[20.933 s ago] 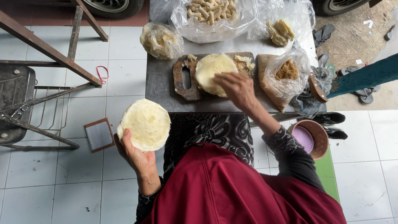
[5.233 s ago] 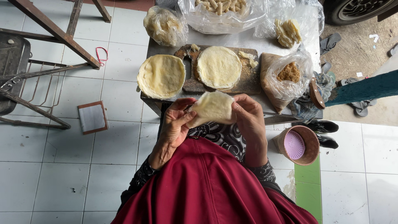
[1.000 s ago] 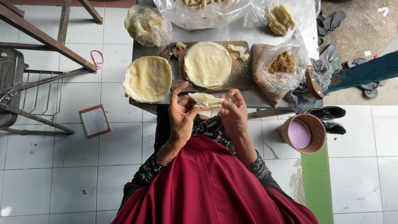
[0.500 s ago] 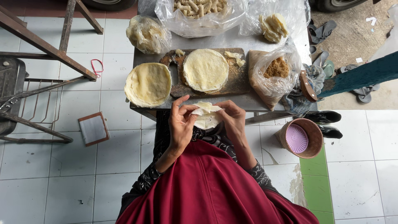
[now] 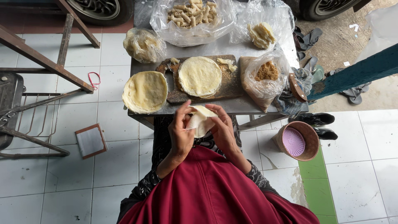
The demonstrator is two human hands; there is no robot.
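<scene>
so, far left: a dark metal frame on the white tile floor, a red rubber band and a small brown-edged square board lying on the tiles. on the metal table, a stack of pale round wrappers sits at the left edge, with a tied plastic bag behind it. next, a dark wooden board carrying a second round wrapper stack. below the table edge, left hand and right hand both pinch a folded pale wrapper between fingertips, held in the air just in front of the table, over a patterned dark lap and red garment. behind the board, a big clear bag of finished rolls. right of it, a bag of folded wrappers and an open bag with brown crumbly filling. on the floor right, a woven basket with a purple lid inside, black shoes near it.
</scene>
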